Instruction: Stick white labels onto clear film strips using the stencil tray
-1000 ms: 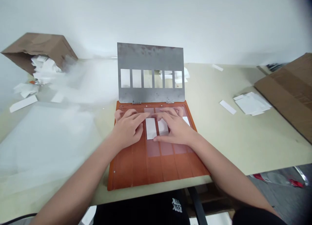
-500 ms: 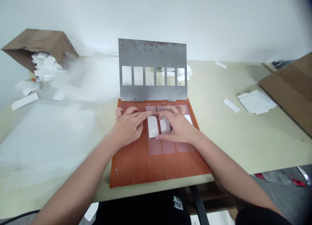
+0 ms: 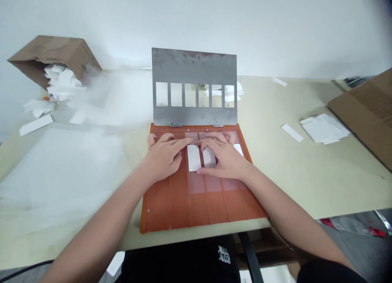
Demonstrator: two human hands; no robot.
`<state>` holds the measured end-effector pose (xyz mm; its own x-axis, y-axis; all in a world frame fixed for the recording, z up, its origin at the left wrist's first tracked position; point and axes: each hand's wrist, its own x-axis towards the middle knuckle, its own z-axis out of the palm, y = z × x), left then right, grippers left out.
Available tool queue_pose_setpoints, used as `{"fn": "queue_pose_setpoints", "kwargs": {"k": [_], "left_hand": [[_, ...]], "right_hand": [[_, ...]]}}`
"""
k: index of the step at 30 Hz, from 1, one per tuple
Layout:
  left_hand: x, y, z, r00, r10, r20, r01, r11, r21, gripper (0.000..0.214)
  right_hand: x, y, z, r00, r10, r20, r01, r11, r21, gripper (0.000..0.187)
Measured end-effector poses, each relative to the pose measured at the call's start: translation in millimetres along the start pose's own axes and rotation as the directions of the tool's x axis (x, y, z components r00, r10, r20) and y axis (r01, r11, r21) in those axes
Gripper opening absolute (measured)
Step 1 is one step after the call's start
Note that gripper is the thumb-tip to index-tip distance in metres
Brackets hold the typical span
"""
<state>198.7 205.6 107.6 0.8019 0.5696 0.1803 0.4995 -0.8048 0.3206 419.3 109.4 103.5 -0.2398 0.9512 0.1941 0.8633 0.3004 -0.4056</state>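
A white card (image 3: 193,158) lies in a channel of the orange tray (image 3: 156,209), over a strip of clear film (image 3: 197,184). My right hand (image 3: 225,156) spans its right side, thumb at the lower corner and index finger near the upper one. Resting on the tray to the left, my left hand (image 3: 165,156) has fingers spread, its index fingertip at the card's top edge. A second white card (image 3: 209,157) sits under my right hand, partly covered. Another card (image 3: 238,149) shows beyond that hand. The hinged metal plate (image 3: 194,64), with several rectangular windows, stands raised behind the tray.
At the back left, a cardboard box (image 3: 64,48) spills white pieces. Clear plastic sheets (image 3: 61,168) spread over the table's left side. On the right lie a stack of white cards (image 3: 324,128), a loose white strip (image 3: 292,132) and another cardboard box (image 3: 367,103).
The whole view has shifted slightly, so everything appears a little further right. Both hands keep nearly the same positions on the tray and the card.
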Motion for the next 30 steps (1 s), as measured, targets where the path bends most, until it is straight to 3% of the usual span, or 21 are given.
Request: {"fn": "queue_pose_setpoints", "kwargs": {"k": [20,30], "left_hand": [[0.3,5.0,-1.5,0.999,0.026,-0.042,-0.026,1.000,0.017,0.029],[0.6,9.2,-4.2,1.000,-0.016,0.025,0.015,0.999,0.041,0.029]], "right_hand": [[0.1,0.2,0.5,1.000,-0.013,-0.015,0.014,1.000,0.014,0.056],[-0.6,-1.3,-0.9,1.000,-0.019,-0.018,0.019,1.000,0.003,0.055]]}}
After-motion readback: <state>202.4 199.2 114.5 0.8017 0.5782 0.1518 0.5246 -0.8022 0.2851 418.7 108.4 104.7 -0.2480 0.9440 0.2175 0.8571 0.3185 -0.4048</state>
